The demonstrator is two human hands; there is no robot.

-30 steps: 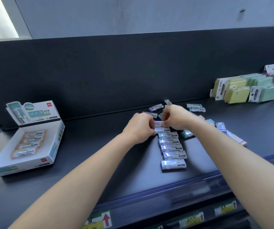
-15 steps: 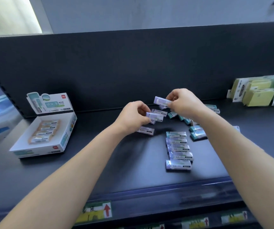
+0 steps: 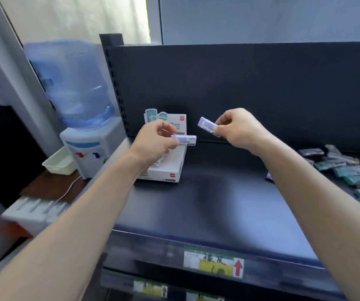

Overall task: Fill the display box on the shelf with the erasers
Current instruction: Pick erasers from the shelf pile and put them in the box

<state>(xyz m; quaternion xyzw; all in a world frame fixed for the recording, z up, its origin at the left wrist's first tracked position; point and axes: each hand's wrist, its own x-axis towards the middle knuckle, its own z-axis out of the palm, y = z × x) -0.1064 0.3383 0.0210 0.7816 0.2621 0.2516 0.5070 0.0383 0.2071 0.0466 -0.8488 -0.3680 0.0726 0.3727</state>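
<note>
This looks like a stationery shop. There's a dark metal shelf [image 3: 218,203] with a slotted upright [image 3: 114,83] at its end, and price labels [image 3: 213,265] with red arrows along the front rails. A branded display box [image 3: 170,170] sits on it, with wrapped erasers [image 3: 348,170] heaped at the right. A water dispenser [image 3: 83,135] stands just beside the shelving.
</note>
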